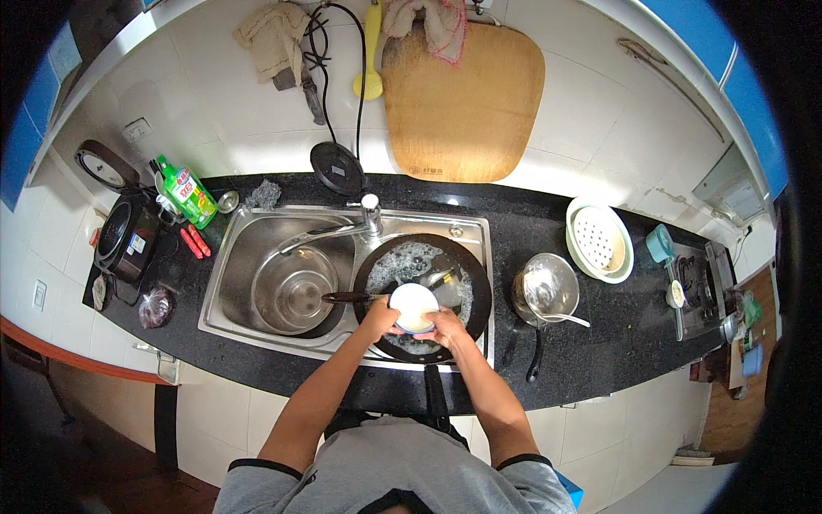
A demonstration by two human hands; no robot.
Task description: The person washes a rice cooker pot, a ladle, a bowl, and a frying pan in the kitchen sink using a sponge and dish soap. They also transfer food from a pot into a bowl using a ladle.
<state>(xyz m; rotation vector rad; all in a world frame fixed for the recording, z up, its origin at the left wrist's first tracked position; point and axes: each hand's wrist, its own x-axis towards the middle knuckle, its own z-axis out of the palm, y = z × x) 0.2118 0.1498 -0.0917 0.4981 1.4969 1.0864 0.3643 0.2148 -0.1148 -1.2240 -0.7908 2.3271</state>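
A white bowl point(413, 306) with a blue rim is held between both hands above a large black wok point(361, 273) of foamy water. My left hand point(380, 317) grips the bowl's left side. On its lower right side, my right hand point(445, 326) holds the bowl, with fingers partly hidden beneath it. Utensils lie in the suds, one dark handle point(347, 297) sticking out over the wok's left edge. The wok rests over the right basin, its own handle point(437, 392) pointing towards me. In the left basin stands a metal pot point(263, 289) under the chrome faucet point(370, 215).
Right of the sink are a steel pan point(546, 289) with a spoon across it, and a pale green colander point(620, 276). A green detergent bottle point(192, 198), rice cooker point(125, 238) and plastic bag point(155, 307) stand left. A cutting board point(465, 109) hangs behind.
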